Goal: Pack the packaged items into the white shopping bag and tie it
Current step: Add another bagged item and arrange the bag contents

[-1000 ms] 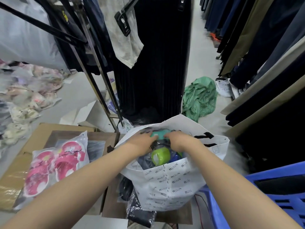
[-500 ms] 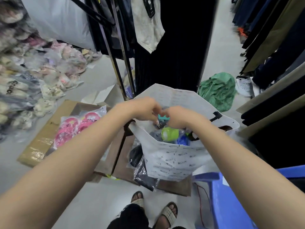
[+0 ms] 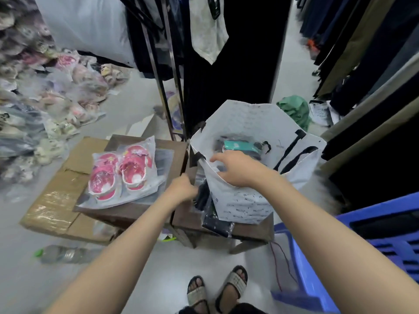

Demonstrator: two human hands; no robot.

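The white shopping bag (image 3: 247, 118) stands open on a brown box (image 3: 249, 231), its black handles hanging on the right side. A teal packaged item (image 3: 238, 146) and dark packs lie inside it. My right hand (image 3: 238, 169) lies palm down on the bag's near rim, thumb spread over the opening. My left hand (image 3: 183, 189) is curled at the bag's left side on a dark packaged item (image 3: 207, 201) that leans between the bag and the box wall. A clear pack of pink sandals (image 3: 122, 171) lies on the box to the left.
A flattened cardboard box (image 3: 54, 205) and a plastic bottle (image 3: 65, 254) lie on the floor at left, beside heaps of bagged goods (image 3: 34, 109). A clothes rack (image 3: 167, 64) stands behind, with hanging garments on the right, a blue crate (image 3: 374, 257) at lower right and my sandalled feet (image 3: 215, 288) below.
Both hands have left the teal item inside the bag. The left hand dropped to the dark pack beside the bag, and the right hand moved onto the near rim. The view tilted down.
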